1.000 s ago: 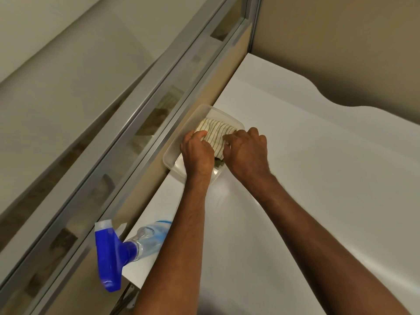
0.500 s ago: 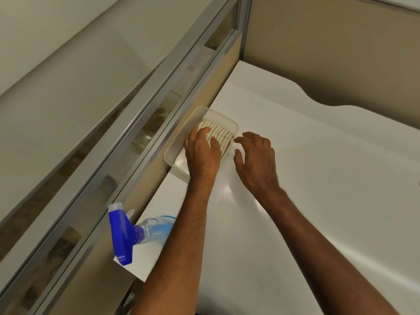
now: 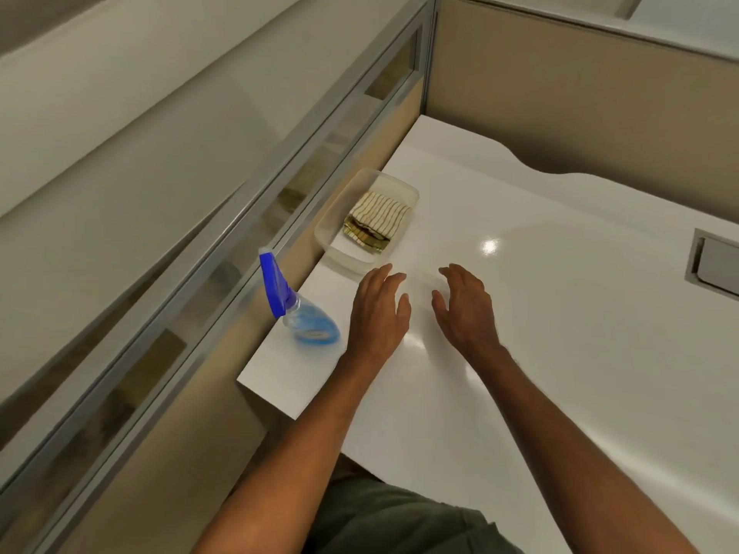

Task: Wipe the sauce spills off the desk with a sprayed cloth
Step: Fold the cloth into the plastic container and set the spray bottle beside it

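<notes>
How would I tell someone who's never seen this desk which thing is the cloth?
Follow the white desk along its glass partition to the clear plastic tray. The folded cloth lies inside: cream with thin dark stripes, unlike the blue-topped spray bottle nearby.

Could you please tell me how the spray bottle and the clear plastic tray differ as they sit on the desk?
The spray bottle stands tall with a blue trigger head; the clear plastic tray lies low and flat. The tray holds a folded striped cloth; the bottle looks partly filled with blue liquid. Both sit along the desk's left edge.

White glossy desk (image 3: 560,313), cream cloth (image 3: 378,217) with dark stripes, clear tray (image 3: 332,241), blue-headed spray bottle (image 3: 298,313)
</notes>
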Tool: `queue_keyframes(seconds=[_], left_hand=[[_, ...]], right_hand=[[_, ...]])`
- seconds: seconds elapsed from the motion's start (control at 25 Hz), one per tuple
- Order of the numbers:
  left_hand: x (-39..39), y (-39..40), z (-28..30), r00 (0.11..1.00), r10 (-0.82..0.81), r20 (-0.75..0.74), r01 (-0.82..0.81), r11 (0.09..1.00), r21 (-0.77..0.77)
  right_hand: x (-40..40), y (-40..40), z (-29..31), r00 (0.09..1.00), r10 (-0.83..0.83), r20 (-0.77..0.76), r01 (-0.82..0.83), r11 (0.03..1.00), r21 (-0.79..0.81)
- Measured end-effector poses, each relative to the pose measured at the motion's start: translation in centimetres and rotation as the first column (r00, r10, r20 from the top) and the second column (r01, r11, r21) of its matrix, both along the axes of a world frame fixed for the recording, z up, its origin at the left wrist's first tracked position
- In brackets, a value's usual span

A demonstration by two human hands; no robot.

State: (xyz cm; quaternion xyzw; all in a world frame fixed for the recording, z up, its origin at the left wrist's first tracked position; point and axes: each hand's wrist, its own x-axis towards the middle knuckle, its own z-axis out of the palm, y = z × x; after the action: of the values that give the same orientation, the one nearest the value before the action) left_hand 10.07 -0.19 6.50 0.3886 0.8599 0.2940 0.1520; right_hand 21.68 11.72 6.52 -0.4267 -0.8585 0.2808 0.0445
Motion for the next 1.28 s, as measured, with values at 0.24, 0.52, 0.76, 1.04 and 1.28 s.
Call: queue_keyframes(seconds=[0.24, 0.52, 0.76, 1.04, 1.28], left_hand=[[5.2, -9.5, -3.0, 1.000, 0.001, -0.010, -0.001, 0.999, -0.038], [8.0, -16.9, -5.9, 0.945, 0.328, 0.011, -0.320, 0.927, -0.198], [4.0, -17.0, -6.7, 0.889, 0.455, -0.047, -0.451, 0.854, -0.259], [0.2, -16.5, -8.7, 0.889, 0.445, -0.104, -0.456, 0.849, -0.268], [-0.4, -15.6, -9.6, 0.901, 0.400, -0.166, -0.432, 0.856, -0.284]], right_hand=[[2.9, -5.0, -1.6, 0.998, 0.067, 0.015, -0.066, 0.995, -0.073], [2.1, -9.1, -2.6, 0.982, 0.183, -0.041, -0.187, 0.970, -0.153], [-4.2, -11.6, -1.6, 0.955, 0.285, -0.088, -0.298, 0.908, -0.296], [-10.2, -13.2, 0.1, 0.923, 0.312, -0.224, -0.377, 0.850, -0.369], [-10.6, -12.7, 0.9, 0.925, 0.317, -0.211, -0.378, 0.835, -0.400]])
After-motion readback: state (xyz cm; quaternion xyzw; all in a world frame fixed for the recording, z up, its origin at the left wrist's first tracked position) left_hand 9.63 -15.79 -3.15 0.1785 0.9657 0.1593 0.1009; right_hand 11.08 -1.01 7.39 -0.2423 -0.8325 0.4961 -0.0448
